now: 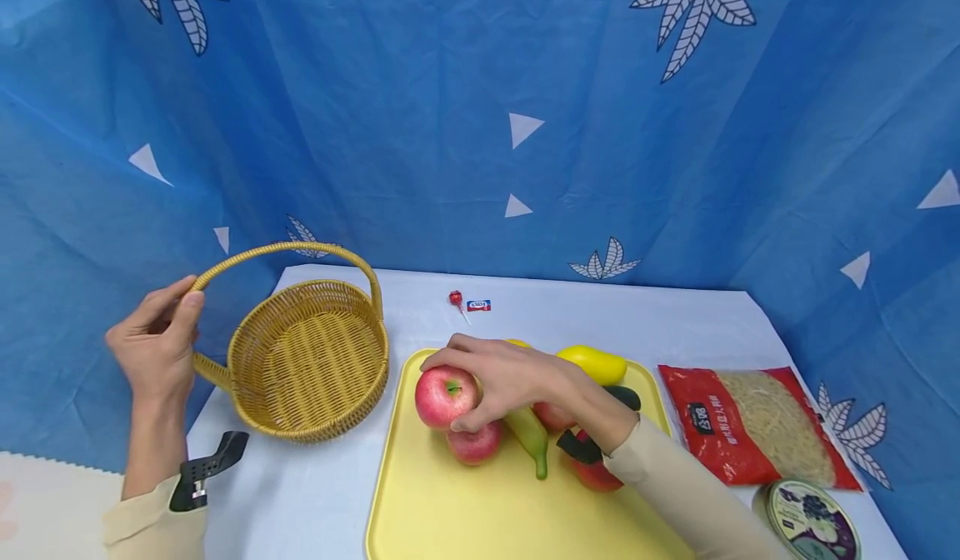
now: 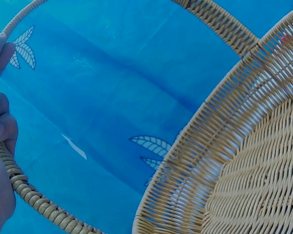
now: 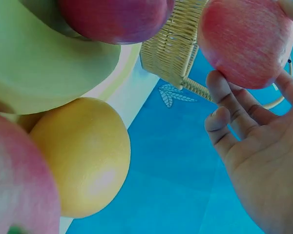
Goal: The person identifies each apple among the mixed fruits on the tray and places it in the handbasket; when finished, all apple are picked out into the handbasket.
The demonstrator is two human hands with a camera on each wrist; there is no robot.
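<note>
Ngl the grip I'd watch is the right hand (image 1: pixel 504 377): thumb n a few fingers curled round a glossy pinkish-red round apple (image 1: pixel 442 400), opened abt as wide as the fruit, but in the right wrist view a couple of fingertips look free of it. Smooth round skin + partial hold = could slip out imo, esp if it's turned fast. Apple's over the far left part of the flat yellow rectangular tray (image 1: pixel 480 518), right by a smaller pinkish-red round apple (image 1: pixel 476 446); can't tell if they touch, but a low sideways move could bump that one n set it rolling. Same w/ the black wrist mount (image 1: pixel 581 447) on the right arm, it's down among the fruit so it might snag smth, e.g. the curved yellow-green banana (image 1: pixel 527 435). Left hand (image 1: pixel 156 335) has fingers n thumb closed on the thin arched handle (image 1: pixel 322 247) of the round tan wicker basket (image 1: pixel 318 368), left of the tray. It's gripped well off to one side, so a tug there could tip or swing it, prob.
</note>
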